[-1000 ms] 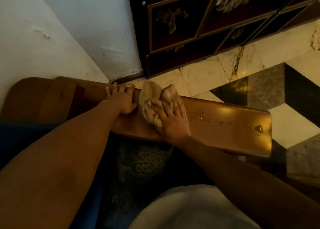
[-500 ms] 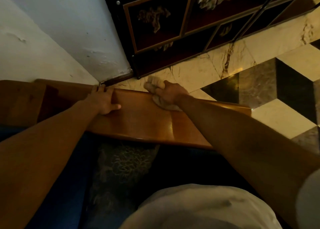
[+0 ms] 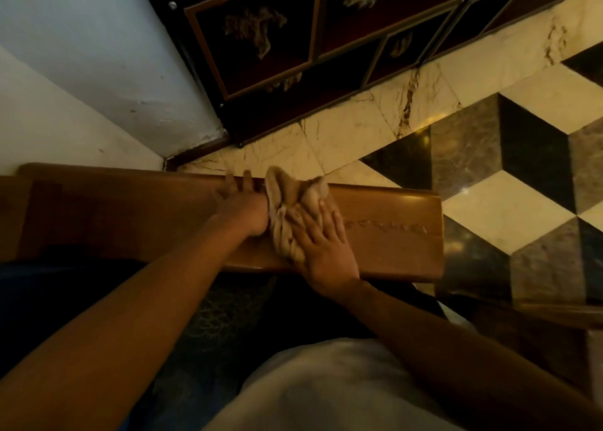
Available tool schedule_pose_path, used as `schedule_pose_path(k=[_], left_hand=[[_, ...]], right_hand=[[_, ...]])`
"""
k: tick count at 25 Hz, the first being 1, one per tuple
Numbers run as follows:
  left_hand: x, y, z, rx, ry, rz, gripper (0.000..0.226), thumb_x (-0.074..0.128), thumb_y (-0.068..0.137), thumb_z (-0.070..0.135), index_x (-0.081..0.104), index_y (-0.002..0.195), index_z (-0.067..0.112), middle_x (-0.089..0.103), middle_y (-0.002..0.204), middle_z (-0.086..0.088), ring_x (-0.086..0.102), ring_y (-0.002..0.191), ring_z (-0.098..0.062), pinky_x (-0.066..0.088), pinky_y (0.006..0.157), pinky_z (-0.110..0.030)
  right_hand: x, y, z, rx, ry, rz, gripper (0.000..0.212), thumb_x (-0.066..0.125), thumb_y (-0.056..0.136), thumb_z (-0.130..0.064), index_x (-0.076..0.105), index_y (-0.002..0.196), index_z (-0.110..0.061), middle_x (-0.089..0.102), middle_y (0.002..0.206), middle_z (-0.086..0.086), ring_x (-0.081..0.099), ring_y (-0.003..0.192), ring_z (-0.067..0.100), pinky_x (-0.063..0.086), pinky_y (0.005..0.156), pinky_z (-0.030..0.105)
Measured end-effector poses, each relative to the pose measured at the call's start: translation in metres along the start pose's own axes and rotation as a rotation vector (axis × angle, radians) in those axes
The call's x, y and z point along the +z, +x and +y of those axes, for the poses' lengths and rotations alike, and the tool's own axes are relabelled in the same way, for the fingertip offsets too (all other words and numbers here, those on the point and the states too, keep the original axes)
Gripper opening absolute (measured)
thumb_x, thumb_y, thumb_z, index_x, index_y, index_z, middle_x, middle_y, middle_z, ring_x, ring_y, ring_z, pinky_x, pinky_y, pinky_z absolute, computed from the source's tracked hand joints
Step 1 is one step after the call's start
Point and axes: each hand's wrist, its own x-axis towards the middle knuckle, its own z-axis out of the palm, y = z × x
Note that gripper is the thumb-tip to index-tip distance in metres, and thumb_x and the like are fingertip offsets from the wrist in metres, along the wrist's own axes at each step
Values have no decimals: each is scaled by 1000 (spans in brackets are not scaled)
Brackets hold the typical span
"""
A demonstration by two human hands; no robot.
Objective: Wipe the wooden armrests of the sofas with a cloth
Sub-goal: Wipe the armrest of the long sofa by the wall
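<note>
A polished wooden armrest (image 3: 391, 235) runs left to right across the middle of the view. A crumpled beige cloth (image 3: 290, 208) lies on its top, near the middle. My right hand (image 3: 326, 244) presses flat on the cloth's near side, fingers spread over it. My left hand (image 3: 241, 205) rests flat on the armrest just left of the cloth, touching its edge, fingers reaching over the far edge. A streak of wet marks (image 3: 388, 226) shows on the wood right of the cloth.
A dark carved cabinet (image 3: 326, 55) stands on the floor beyond the armrest. A white wall (image 3: 81, 71) is at the left. Patterned marble floor (image 3: 489, 156) lies to the right. The blue sofa seat (image 3: 65, 300) and an embroidered cushion (image 3: 222, 319) are below the armrest.
My right hand slid the cloth from the armrest's far edge back to its middle and near side. My left hand stayed on the armrest, now touching the cloth.
</note>
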Motion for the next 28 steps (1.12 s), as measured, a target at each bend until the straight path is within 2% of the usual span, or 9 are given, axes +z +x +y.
schedule_pose_path(k=[5,7,11,14,17,20,22,24,28], left_hand=[[-6,5,-17,26,4,28,73,45,98,35,0,154,47,-1,168,-3,-6,152,-40,12,118,-66],[-9,7,-17,39,31,28,71,46,97,33,7,155,45,8,167,-4,5,151,-40,17,118,-61],[-21,12,-17,46,65,76,62,50,94,18,33,152,26,42,152,-13,45,131,-38,41,107,-48],[-30,15,-14,45,32,22,66,54,93,21,31,153,32,45,149,-14,47,130,-37,43,106,-47],[-33,13,-5,2,28,18,61,55,92,39,37,149,29,46,145,-16,46,128,-40,43,103,-50],[-29,10,24,42,-9,85,59,56,94,41,37,148,25,42,144,-18,44,128,-41,44,102,-51],[-26,9,49,121,-47,137,55,56,93,29,39,145,27,43,141,-16,44,127,-40,44,101,-55],[-24,11,71,156,-74,126,47,55,90,22,46,136,23,47,134,-15,47,123,-41,42,101,-58],[-24,14,86,88,-207,187,37,54,90,10,57,126,17,60,127,-13,57,112,-34,49,87,-42]], right_hand=[[-33,-14,88,-379,-164,-275,84,41,100,-67,-4,165,-39,-8,176,2,-18,159,35,-15,126,53],[-40,18,86,-245,-128,-226,90,43,96,-72,-7,164,-40,-7,176,2,-14,159,38,-10,128,56],[-50,95,36,301,87,-73,81,41,89,-75,34,153,-25,50,151,14,48,134,45,39,108,62],[-66,115,57,480,185,-107,62,41,86,-76,58,116,-24,70,115,7,64,103,31,49,95,52],[-78,93,109,654,250,-115,49,45,86,-76,55,96,-29,62,86,-3,63,93,25,46,89,45],[-64,48,121,549,143,51,61,42,94,-71,56,130,-24,65,124,10,56,127,39,40,110,55],[-43,15,93,420,158,126,70,44,97,-64,38,155,-25,41,162,13,25,154,43,15,127,61],[-22,-21,63,258,168,98,72,47,99,-56,33,162,-25,29,170,11,5,160,43,-2,128,60],[-22,-64,99,-198,135,-4,69,63,96,-48,44,158,-24,31,170,9,6,160,41,2,128,61]])
